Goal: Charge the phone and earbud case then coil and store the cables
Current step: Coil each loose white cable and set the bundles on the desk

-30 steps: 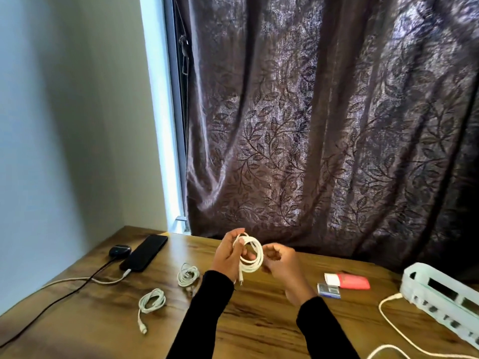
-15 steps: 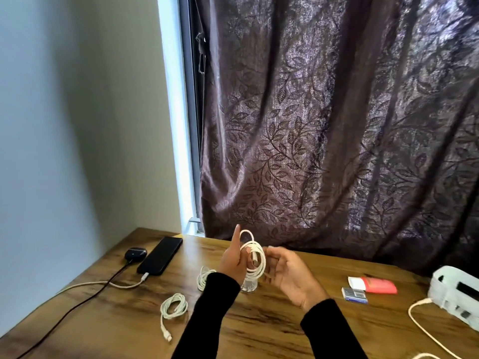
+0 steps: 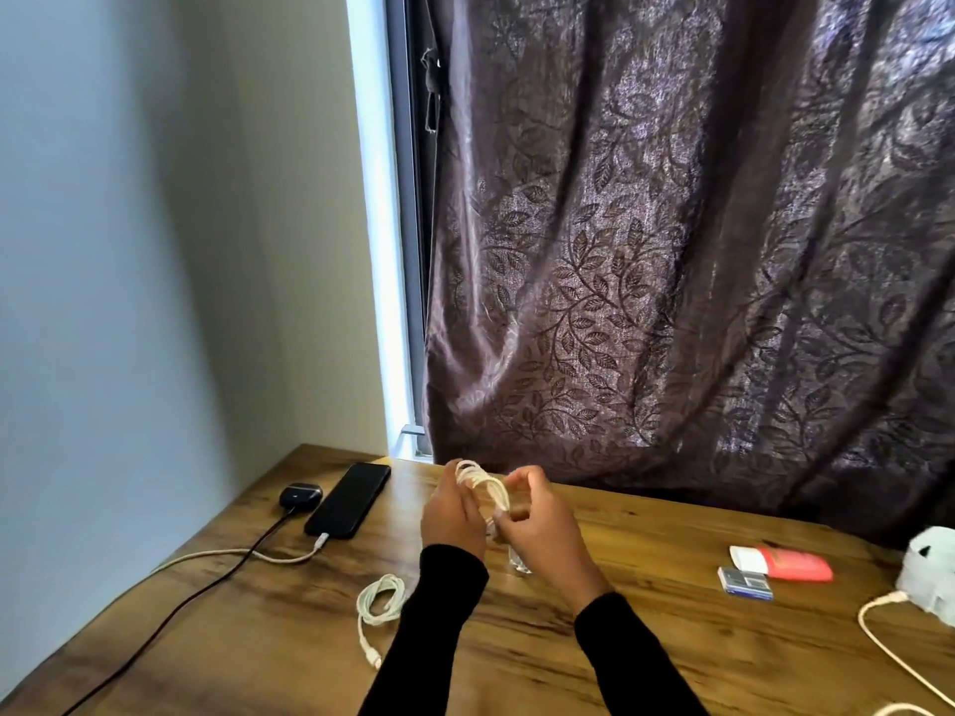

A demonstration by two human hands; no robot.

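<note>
From the head camera I see my left hand [image 3: 452,514] and right hand [image 3: 537,524] raised together above the brown wooden table [image 3: 646,638], both gripping a coiled white cable [image 3: 483,485]. At the far left lie a black smartphone [image 3: 351,498] with a white charging cable [image 3: 248,555] plugged in and a black earbud case [image 3: 301,494] beside it. A second white cable coil [image 3: 380,607] rests near my left sleeve.

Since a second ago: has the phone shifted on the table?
No. The phone lies beside the earbud case near the table's far left corner, white cable plugged in as before; only the camera moved.
</note>
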